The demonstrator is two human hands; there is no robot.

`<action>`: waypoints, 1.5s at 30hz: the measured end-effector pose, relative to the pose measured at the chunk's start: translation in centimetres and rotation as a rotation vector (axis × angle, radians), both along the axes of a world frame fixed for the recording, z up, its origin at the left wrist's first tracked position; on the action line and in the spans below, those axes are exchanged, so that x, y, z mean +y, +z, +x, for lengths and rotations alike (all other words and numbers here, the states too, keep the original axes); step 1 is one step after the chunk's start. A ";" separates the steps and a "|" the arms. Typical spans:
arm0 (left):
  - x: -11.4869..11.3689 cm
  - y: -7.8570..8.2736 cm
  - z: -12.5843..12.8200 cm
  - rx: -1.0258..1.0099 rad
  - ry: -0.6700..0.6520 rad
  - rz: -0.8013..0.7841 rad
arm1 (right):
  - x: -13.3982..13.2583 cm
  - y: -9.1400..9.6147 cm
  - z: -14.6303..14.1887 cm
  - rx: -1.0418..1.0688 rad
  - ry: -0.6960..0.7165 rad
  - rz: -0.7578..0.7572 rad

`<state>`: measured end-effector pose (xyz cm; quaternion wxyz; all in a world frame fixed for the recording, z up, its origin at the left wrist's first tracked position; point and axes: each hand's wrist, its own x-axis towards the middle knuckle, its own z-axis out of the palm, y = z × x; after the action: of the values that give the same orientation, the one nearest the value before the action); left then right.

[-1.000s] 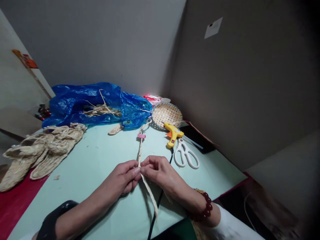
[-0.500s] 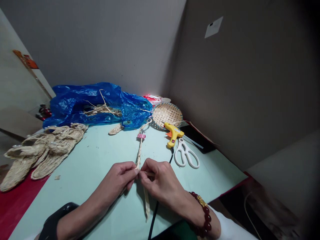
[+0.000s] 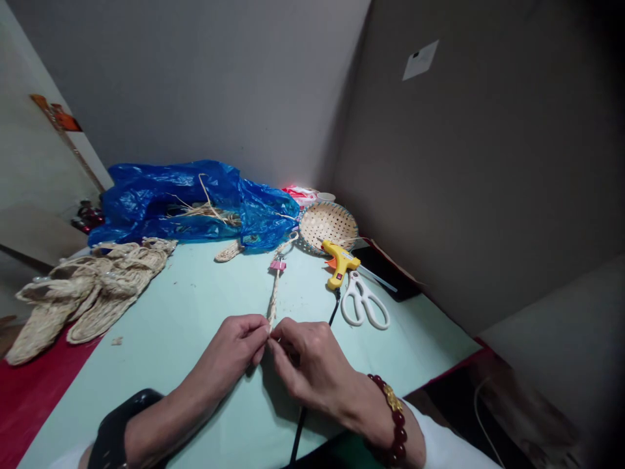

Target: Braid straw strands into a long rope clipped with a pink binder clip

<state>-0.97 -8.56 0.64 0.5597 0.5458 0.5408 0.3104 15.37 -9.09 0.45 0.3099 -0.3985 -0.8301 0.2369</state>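
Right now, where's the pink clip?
In the head view, the pink clip is a little left of the middle, on the straw braid, with the yellow glue gun to its right.

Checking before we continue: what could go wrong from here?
The braid might loosen if the left hand relaxes its pinch at the near end. The pink clip might slip if the braid is pulled hard. The black cord passes under the right hand; a snag could drag the yellow glue gun.
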 end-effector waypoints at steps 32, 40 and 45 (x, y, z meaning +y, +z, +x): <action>-1.7 1.3 -0.4 0.527 -0.087 0.293 | 1.1 1.0 -0.1 0.102 -0.066 -0.235; -2.9 0.5 -0.2 0.674 -0.160 0.455 | 1.4 0.9 0.2 0.211 -0.004 -0.358; -3.3 -1.1 -0.2 0.856 -0.281 0.716 | 2.1 0.7 0.6 0.423 0.178 -0.613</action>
<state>-1.14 -11.82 -0.48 0.1069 0.8448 0.5028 0.1484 16.01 -6.97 1.11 0.3189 -0.3416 -0.6697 0.5772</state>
